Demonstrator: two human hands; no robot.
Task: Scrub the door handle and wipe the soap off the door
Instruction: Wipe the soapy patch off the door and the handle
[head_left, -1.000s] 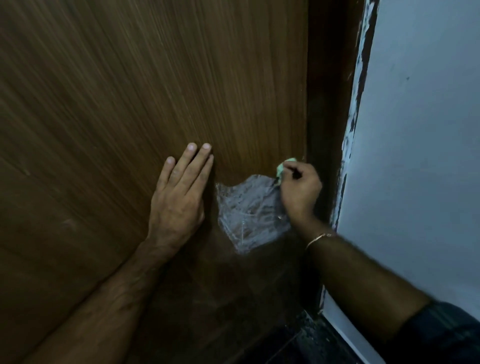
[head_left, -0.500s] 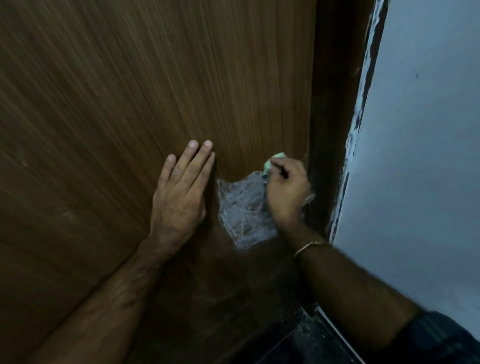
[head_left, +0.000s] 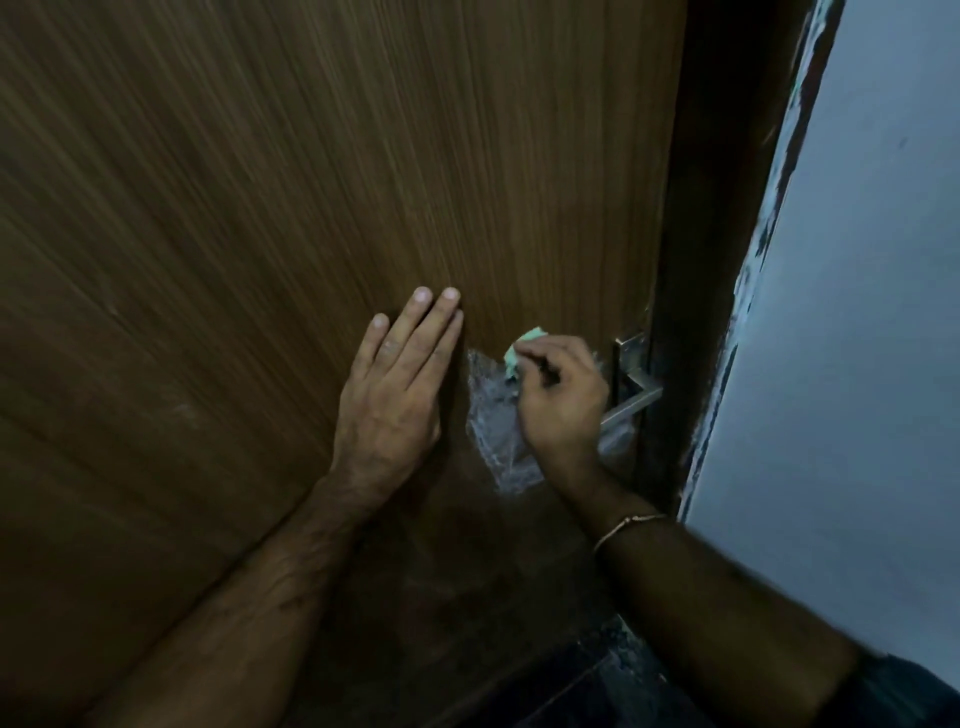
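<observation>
My left hand (head_left: 395, 395) flat on door (head_left: 311, 182), fingers straight; right hand (head_left: 558, 400) pinching green sponge (head_left: 522, 348) on soap patch (head_left: 491, 421) (handle (head_left: 636, 397) just beside).

Our right hand (head_left: 563, 400) covers most of the green scrubber (head_left: 519, 353), the inner end of the door handle (head_left: 631, 402) and part of the soap patch (head_left: 491, 421). The door (head_left: 311, 182) runs past 3 edges, blurred.

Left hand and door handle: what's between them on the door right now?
In the head view, between the left hand and the door handle lie a soapy patch and the right hand gripping a green sponge.
</observation>
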